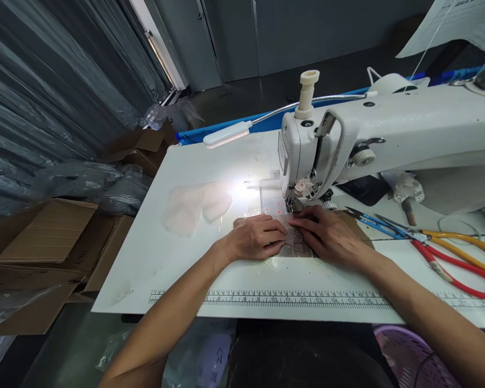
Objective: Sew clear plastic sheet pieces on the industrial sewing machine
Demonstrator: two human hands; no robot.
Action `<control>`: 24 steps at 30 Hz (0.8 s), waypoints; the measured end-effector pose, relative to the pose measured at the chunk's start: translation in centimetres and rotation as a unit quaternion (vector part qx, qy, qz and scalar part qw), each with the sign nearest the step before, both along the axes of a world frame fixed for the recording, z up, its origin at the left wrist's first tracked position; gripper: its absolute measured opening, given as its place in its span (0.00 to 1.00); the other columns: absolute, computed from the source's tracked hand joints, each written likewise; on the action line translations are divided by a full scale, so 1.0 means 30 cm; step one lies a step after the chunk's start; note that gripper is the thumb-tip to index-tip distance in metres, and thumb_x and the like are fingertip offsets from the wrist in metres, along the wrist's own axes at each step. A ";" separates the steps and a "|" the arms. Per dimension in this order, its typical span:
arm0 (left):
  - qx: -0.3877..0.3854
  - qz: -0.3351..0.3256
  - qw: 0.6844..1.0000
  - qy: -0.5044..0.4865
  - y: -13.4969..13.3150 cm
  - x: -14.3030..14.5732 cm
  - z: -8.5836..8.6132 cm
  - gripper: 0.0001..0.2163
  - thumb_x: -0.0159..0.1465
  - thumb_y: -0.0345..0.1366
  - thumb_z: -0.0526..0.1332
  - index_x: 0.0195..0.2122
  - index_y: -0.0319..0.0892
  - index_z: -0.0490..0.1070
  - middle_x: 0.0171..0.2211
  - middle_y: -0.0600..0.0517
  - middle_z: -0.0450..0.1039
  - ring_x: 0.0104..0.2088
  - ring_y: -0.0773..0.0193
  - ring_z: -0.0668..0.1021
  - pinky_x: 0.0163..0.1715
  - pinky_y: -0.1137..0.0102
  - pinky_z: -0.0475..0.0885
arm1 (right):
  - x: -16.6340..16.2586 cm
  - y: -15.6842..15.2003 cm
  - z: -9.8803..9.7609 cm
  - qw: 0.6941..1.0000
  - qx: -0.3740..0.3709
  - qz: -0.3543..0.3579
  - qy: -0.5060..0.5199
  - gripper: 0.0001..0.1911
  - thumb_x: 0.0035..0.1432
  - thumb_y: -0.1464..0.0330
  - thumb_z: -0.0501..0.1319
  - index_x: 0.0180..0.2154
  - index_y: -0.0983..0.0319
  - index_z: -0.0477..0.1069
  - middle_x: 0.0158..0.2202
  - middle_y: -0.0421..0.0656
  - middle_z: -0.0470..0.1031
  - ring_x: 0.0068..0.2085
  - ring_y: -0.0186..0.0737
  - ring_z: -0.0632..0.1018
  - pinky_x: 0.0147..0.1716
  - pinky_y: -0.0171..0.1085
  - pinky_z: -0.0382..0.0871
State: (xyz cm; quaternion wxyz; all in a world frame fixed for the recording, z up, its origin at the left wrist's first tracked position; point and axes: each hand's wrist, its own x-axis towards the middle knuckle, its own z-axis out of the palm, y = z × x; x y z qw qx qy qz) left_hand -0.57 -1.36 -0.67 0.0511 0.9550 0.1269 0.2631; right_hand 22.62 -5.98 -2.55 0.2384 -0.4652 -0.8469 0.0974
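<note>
A white sewing machine (297, 156) stands over a piece of thin, sheer fabric (289, 237) with small pink spots near its needle. My left hand (258, 237) lies on the fabric left of the presser foot, its fingers close together and slightly bent, pressing down; its thumb is hidden. Just right of the foot, my right hand (327, 234) pinches the fabric's edge between thumb and fingers. Under both hands a brownish, shiny sheet (301, 250) shows. A sheer pale pink fabric piece (186, 207) is spread on the white table (137, 269) at the left.
Blue-handled snips (382, 225), orange-handled scissors (464, 240) and red-handled scissors (448, 267) lie at the right. A lit lamp (228, 134) reaches over the table. A printed ruler (275, 299) runs along the front edge. Cardboard boxes (48, 231) stand at the left, a purple basket (412, 350) below.
</note>
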 end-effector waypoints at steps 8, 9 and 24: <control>0.051 0.000 0.998 0.040 0.002 0.001 -0.003 0.08 0.64 0.29 0.58 0.30 0.42 0.76 0.39 0.52 0.78 0.33 0.67 0.76 0.36 0.69 0.74 | 0.001 -0.002 -0.008 1.000 0.016 0.004 0.009 0.18 0.65 0.67 0.52 0.53 0.59 0.72 0.47 0.52 0.69 0.49 0.50 0.70 0.49 0.51 0.70; 0.054 0.001 0.998 0.041 0.001 0.000 -0.003 0.08 0.64 0.29 0.58 0.30 0.42 0.76 0.39 0.52 0.78 0.33 0.67 0.76 0.36 0.69 0.74 | 0.001 -0.001 -0.008 1.000 0.016 0.004 0.011 0.18 0.65 0.67 0.52 0.53 0.60 0.72 0.47 0.52 0.69 0.49 0.50 0.70 0.49 0.51 0.70; -0.046 -0.064 0.991 0.106 0.044 0.006 0.059 0.08 0.56 0.35 0.59 0.31 0.44 0.78 0.35 0.52 0.77 0.28 0.65 0.74 0.32 0.67 0.71 | -0.005 0.010 -0.008 0.995 0.075 0.003 -0.061 0.18 0.65 0.65 0.50 0.52 0.59 0.73 0.43 0.52 0.71 0.42 0.48 0.73 0.41 0.47 0.72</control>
